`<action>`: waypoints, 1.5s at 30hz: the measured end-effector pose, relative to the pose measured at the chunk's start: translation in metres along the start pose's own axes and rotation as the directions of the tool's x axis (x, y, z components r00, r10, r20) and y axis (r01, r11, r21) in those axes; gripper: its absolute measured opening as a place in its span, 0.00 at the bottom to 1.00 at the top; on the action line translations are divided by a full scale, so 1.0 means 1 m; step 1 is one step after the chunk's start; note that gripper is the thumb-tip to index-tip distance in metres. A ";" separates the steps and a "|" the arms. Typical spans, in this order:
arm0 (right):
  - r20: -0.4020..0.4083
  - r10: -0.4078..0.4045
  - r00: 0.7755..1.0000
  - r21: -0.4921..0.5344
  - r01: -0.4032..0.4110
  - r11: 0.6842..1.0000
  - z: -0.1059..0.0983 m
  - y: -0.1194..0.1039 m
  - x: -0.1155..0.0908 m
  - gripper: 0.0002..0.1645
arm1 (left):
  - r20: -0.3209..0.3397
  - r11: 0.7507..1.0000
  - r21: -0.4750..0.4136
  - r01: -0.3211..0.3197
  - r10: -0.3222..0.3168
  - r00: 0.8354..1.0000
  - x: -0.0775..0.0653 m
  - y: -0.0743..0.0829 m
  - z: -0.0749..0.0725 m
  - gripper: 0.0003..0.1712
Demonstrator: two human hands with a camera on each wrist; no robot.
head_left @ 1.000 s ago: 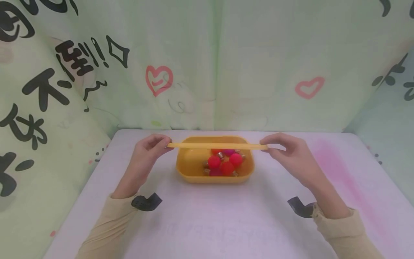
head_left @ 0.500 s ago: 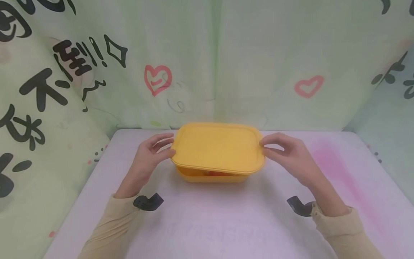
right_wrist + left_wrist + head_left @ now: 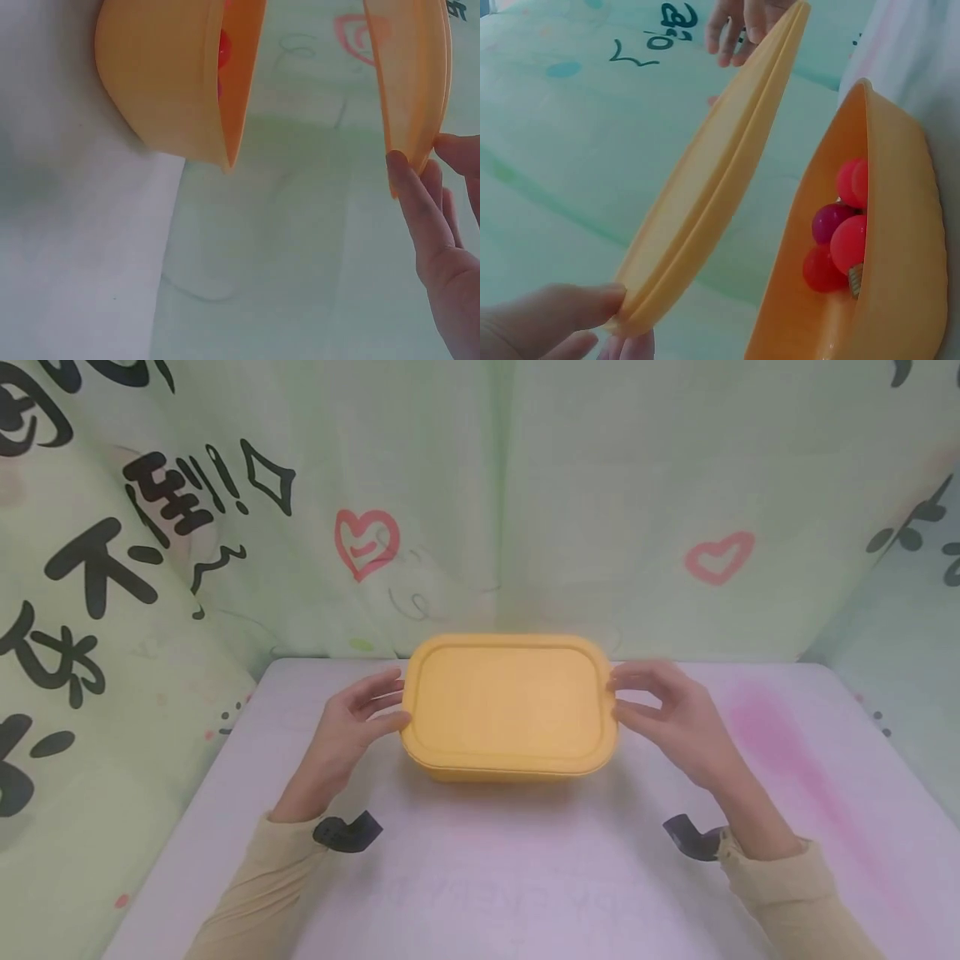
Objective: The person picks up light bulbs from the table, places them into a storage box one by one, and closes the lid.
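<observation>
A yellow plastic lid [image 3: 510,706] is held level above a yellow plastic box [image 3: 907,217]. My left hand [image 3: 347,731] pinches the lid's left edge between thumb and fingers. At the opposite edge, my right hand [image 3: 675,718] grips it the same way. Both wrist views show a gap between lid and box rim. Inside the box lie several round red and purple bulbs [image 3: 831,223], at least one with a metal screw base. From the head, the lid hides the bulbs and all but a strip of the box's front wall.
The box stands on a white table [image 3: 510,877] with a pink patch [image 3: 780,735] at the right. A pale green curtain [image 3: 600,485] with hearts and black writing hangs behind the table and along its sides.
The lid, first seen edge-on, has tilted flat and now covers the box from above in the head view. Both hands have kept their grip and hardly shifted.
</observation>
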State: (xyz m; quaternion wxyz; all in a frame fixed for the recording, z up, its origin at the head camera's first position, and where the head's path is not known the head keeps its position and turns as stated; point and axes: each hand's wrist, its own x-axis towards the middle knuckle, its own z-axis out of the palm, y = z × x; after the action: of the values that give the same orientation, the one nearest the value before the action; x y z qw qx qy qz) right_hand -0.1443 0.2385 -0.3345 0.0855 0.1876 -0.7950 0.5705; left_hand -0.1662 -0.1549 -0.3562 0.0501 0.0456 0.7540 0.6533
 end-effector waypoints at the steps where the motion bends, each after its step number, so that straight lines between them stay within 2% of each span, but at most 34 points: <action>1: -0.005 -0.004 1.000 0.015 0.004 1.000 0.000 0.001 0.000 0.26 | -0.005 1.000 0.013 0.005 -0.004 1.000 0.000 0.000 0.000 0.36; 4: -0.019 -0.006 1.000 0.043 0.006 0.999 0.001 0.002 0.000 0.27 | -0.011 0.999 0.026 0.028 -0.028 1.000 -0.001 0.000 0.000 0.37; 7: -0.046 0.009 0.999 0.037 -0.007 0.999 0.001 0.002 0.000 0.26 | -0.014 0.999 -0.018 0.040 -0.040 0.999 -0.002 -0.001 0.002 0.37; 12: -0.085 0.070 0.994 0.039 -0.067 0.997 0.001 0.001 -0.001 0.25 | -0.014 0.995 -0.098 0.013 -0.015 1.000 -0.001 -0.004 0.005 0.33; 15: -0.099 0.113 0.989 0.072 -0.106 0.992 0.002 0.000 0.000 0.27 | -0.018 0.993 -0.121 0.004 -0.007 1.000 -0.001 -0.006 0.006 0.32; 18: -0.104 0.155 0.982 0.057 -0.149 0.987 0.003 0.001 0.001 0.28 | -0.023 0.991 -0.136 0.005 -0.008 1.000 0.000 -0.007 0.007 0.31; 24: -0.062 0.186 0.981 -0.095 -0.191 0.977 0.003 0.004 0.003 0.31 | -0.031 0.987 -0.159 -0.003 -0.002 1.000 0.001 -0.009 0.008 0.31; 28: -0.042 0.183 0.982 -0.150 -0.188 0.971 0.003 0.008 0.004 0.30 | -0.030 0.987 -0.163 0.004 -0.009 1.000 0.000 -0.011 0.008 0.30; 36: -0.003 0.214 0.977 -0.198 -0.211 0.957 0.006 0.015 0.008 0.32 | -0.068 0.990 -0.140 0.015 -0.025 0.997 0.001 -0.015 0.010 0.29; 45: 0.028 0.230 0.973 -0.158 -0.222 0.962 0.008 0.021 0.015 0.34 | -0.096 0.994 -0.103 0.027 -0.037 0.995 0.008 -0.019 0.010 0.28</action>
State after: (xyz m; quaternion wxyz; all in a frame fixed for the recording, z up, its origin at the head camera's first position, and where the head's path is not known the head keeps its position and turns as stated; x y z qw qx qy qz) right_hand -0.1657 0.2335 -0.3500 0.0157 0.1016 -0.8547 0.5089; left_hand -0.1725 -0.1465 -0.3769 0.0258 -0.0010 0.7221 0.6913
